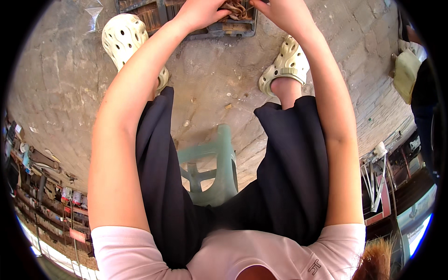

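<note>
A dark, worn plastic crate (162, 11) with brown, rusty-looking contents lies on the ground at the upper edge, partly cut off. Over it hangs a crumpled brown strip, like a rag (239, 10), between my two hands. My left hand (199, 15) is bent at the strip's left end, its thumb against it. On the other side my right hand (285, 13) reaches in with thumb and finger drawn together near the strip's right end. The upper edge cuts off most fingers of both hands.
My cream clogs (122, 39) stand either side of the crate on the paved ground (214, 74). A green plastic stool (223, 163) is under me. Clear plastic wrap (93, 16) lies upper left. Cluttered shelves (46, 196) line the left; a person in dark clothing (424, 93) is at right.
</note>
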A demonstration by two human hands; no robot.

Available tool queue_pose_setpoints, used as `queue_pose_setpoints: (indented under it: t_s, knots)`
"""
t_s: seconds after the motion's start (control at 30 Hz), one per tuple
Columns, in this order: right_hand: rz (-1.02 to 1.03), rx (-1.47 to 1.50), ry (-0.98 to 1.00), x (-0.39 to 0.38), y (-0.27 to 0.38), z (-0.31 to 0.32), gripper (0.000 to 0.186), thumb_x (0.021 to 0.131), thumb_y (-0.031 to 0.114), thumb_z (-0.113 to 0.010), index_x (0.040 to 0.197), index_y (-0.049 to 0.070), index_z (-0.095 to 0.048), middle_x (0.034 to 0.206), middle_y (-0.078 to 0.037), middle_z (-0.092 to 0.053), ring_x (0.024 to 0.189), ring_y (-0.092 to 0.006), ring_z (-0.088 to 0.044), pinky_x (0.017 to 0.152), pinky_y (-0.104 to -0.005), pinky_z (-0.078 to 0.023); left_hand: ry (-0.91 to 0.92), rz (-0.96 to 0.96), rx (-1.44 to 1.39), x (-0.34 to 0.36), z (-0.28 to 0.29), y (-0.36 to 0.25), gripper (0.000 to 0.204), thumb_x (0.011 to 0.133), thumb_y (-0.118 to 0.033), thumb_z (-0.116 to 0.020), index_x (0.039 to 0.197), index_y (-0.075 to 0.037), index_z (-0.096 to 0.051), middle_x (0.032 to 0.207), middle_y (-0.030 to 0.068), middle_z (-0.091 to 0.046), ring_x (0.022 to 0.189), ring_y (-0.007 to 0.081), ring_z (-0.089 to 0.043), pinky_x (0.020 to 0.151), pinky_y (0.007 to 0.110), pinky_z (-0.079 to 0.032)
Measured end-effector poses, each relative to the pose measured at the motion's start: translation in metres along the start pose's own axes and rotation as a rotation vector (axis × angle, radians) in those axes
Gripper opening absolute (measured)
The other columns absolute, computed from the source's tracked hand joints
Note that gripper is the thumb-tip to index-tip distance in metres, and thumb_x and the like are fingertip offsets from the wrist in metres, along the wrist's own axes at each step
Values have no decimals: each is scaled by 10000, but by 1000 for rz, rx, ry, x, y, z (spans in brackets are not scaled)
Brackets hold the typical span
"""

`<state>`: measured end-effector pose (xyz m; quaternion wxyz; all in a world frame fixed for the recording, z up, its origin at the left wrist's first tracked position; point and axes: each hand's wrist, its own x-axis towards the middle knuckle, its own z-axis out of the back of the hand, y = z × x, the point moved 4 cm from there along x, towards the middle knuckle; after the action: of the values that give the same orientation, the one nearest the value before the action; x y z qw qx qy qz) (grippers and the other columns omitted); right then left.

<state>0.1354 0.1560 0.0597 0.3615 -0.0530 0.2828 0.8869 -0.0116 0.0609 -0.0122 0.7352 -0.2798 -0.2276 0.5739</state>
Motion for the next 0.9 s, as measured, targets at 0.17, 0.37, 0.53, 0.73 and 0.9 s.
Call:
queue_pose_setpoints:
  t_s: [0.17, 0.37, 0.53, 0.73, 0.9]
  knots:
    - [-209, 955, -393, 10, -15, -40, 245, 981, 206, -665, 806, 36, -640, 710, -88, -663, 681, -238, -679, 640, -324, -530, -173, -10, 49, -14, -9, -7, 398, 770, -184, -771, 1141, -108, -649, 1115, 92, -618, 1072, 318, -566, 923, 443, -464]
    - [-480, 1631, -747, 53, -17, -65, 481, 1064, 402, -469, 651, 166, -398, 503, 32, -319, 390, -111, -281, 387, -304, -235, -269, -53, 181, -21, -26, -5, 416, 831, -227, -710, 1196, -49, -617, 1160, 119, -588, 1122, 321, -558, 966, 446, -461]
    - [-615, 2020, -495, 45, -14, -67, 477, 1072, 385, -472, 649, 183, -385, 512, 40, -314, 405, -97, -291, 395, -294, -237, -290, 9, 213, -28, -25, -5, 425, 823, -236, -699, 1183, -32, -602, 1185, 141, -578, 1138, 337, -555, 1002, 443, -457]
    - [-537, 1537, -744, 57, -26, -62, 503, 1085, 353, -447, 621, 178, -366, 504, 35, -332, 413, -108, -315, 402, -300, -255, -288, 35, 248, -23, -34, -3, 391, 814, -260, -690, 1129, -44, -609, 1154, 128, -582, 1111, 317, -561, 980, 447, -460]
    - [-372, 962, -747, 56, -19, -91, 475, 1083, 319, -473, 643, 147, -434, 549, 53, -341, 500, -71, -341, 475, -279, -281, -299, 34, 285, -33, -34, 0, 357, 822, -281, -674, 1091, -57, -604, 1121, 125, -585, 1105, 308, -565, 977, 446, -461]
